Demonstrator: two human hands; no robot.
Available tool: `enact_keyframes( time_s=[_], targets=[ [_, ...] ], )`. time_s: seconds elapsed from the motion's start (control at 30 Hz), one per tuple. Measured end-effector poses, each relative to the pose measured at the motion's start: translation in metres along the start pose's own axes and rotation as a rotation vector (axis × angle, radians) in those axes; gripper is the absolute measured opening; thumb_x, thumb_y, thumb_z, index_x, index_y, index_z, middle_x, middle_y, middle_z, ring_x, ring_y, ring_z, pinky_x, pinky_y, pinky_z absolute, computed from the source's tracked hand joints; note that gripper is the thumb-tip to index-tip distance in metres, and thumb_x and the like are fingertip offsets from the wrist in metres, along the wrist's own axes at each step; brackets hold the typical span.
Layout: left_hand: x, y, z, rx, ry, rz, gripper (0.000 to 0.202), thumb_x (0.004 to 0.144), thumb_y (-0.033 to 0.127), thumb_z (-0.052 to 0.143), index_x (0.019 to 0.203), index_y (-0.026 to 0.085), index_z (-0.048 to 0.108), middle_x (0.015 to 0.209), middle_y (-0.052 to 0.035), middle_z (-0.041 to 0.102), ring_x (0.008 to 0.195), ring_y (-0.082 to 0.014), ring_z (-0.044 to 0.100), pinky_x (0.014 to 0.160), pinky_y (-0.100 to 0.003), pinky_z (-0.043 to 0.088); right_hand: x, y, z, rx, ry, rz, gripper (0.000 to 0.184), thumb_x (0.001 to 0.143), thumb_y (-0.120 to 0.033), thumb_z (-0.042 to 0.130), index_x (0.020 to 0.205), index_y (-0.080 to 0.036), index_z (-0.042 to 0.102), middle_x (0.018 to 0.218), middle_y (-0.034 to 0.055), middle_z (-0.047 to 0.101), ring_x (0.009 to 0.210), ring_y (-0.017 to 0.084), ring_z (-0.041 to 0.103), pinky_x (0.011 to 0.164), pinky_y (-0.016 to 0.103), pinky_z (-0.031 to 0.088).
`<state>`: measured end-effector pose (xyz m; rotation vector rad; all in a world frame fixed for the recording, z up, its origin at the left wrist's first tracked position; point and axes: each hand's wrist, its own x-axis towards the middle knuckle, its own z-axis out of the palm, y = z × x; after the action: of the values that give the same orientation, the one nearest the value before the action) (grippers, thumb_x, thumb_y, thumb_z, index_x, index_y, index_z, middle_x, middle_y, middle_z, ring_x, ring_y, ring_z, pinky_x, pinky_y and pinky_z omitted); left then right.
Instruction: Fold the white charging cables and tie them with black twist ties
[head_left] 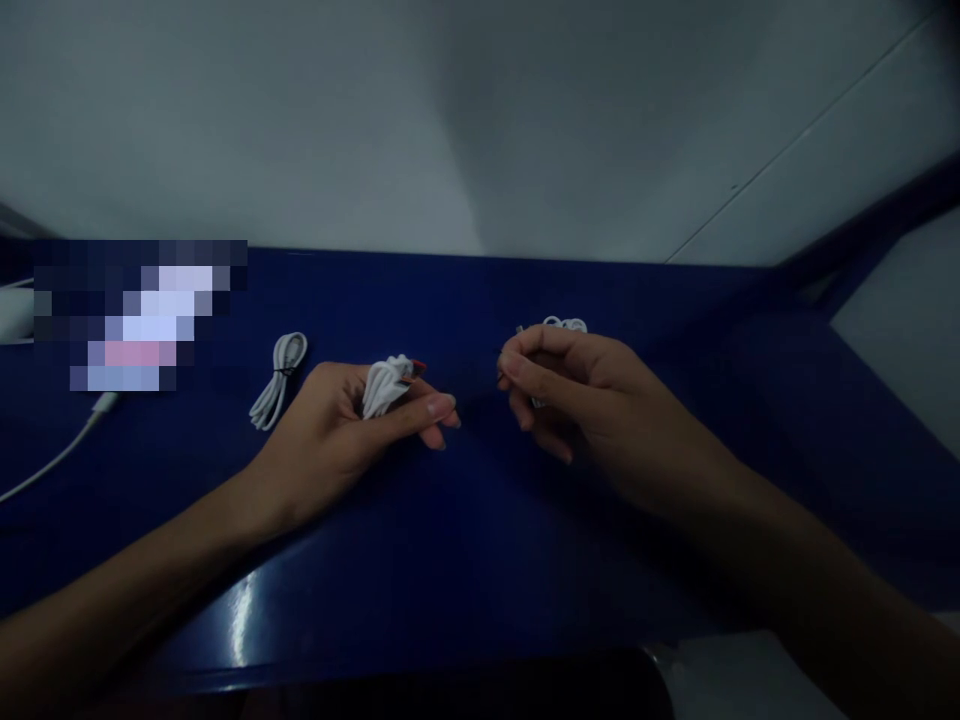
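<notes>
My left hand (352, 425) lies on the dark blue table (465, 560) with its fingers wrapped round a folded white cable bundle (384, 385); a small red bit shows at the bundle's end. My right hand (577, 395) hovers a short way to the right, its thumb and fingers pinched together on something small and dark that I cannot make out. Just behind the right hand, partly hidden by it, lies another white cable coil (564, 325).
A tied white cable (279, 378) lies left of my left hand. A white cord (56, 455) runs off the table's left side below a blurred patch. A grey wall (480, 120) rises behind the table. The table's front edge is near my forearms.
</notes>
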<state>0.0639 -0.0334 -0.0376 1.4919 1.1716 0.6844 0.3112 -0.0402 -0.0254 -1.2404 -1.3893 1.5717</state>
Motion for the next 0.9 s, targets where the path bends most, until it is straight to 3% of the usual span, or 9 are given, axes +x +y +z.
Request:
enact_keyframes(
  time_s=[0.1,0.17,0.3,0.4,0.6,0.9],
  targets=[
    [-0.001,0.001,0.001,-0.008,0.028,-0.013,0.034,0.095,0.049,0.082,0.072,0.025,0.084,0.088,-0.0069,0.083,0.092,-0.0231,0.075,0.077,-0.028,0.058,0.000,0.000,0.000,0.016,-0.022,-0.003,0.028,0.104,-0.048,0.075,0.098,-0.022,0.072,0.073,-0.0029,0.065,0.052,0.009,0.053,0.047,0.022,0.042],
    [0.000,0.000,0.001,-0.004,0.035,-0.011,0.033,0.095,0.050,0.082,0.074,0.025,0.084,0.090,-0.0073,0.084,0.095,-0.0239,0.075,0.077,-0.029,0.058,0.000,0.000,-0.001,0.018,-0.025,-0.003,0.027,0.104,-0.048,0.075,0.098,-0.022,0.072,0.074,-0.0030,0.065,0.052,0.009,0.053,0.047,0.022,0.041],
    [0.001,-0.002,0.001,0.011,0.035,0.023,0.034,0.096,0.049,0.081,0.072,0.026,0.084,0.096,-0.0066,0.085,0.107,-0.0249,0.074,0.096,-0.032,0.057,0.004,0.002,-0.002,0.030,-0.005,-0.006,0.026,0.102,-0.046,0.078,0.097,-0.021,0.073,0.074,-0.0024,0.067,0.054,0.009,0.055,0.048,0.021,0.044],
    [0.002,-0.003,0.001,0.013,0.004,0.029,0.034,0.098,0.047,0.080,0.072,0.025,0.084,0.097,-0.0062,0.085,0.104,-0.0242,0.075,0.104,-0.035,0.055,0.006,0.003,-0.003,0.030,0.010,-0.005,0.025,0.100,-0.045,0.081,0.096,-0.021,0.076,0.076,-0.0015,0.068,0.055,0.009,0.056,0.048,0.021,0.045],
    [0.000,-0.002,0.001,0.018,-0.033,0.009,0.032,0.098,0.045,0.081,0.075,0.024,0.085,0.092,-0.0048,0.085,0.084,-0.0197,0.075,0.096,-0.032,0.058,0.004,0.001,-0.001,-0.025,0.022,-0.039,0.024,0.100,-0.045,0.081,0.098,-0.021,0.080,0.078,-0.0003,0.070,0.056,0.010,0.058,0.046,0.021,0.047],
    [-0.001,-0.003,0.003,-0.022,-0.036,0.010,0.031,0.097,0.045,0.084,0.074,0.026,0.086,0.096,-0.0018,0.085,0.093,-0.0174,0.078,0.096,-0.026,0.057,0.000,-0.005,0.007,-0.238,0.189,-0.161,0.018,0.099,-0.042,0.082,0.095,-0.024,0.081,0.079,0.0018,0.073,0.059,0.013,0.060,0.046,0.025,0.046]
  ],
)
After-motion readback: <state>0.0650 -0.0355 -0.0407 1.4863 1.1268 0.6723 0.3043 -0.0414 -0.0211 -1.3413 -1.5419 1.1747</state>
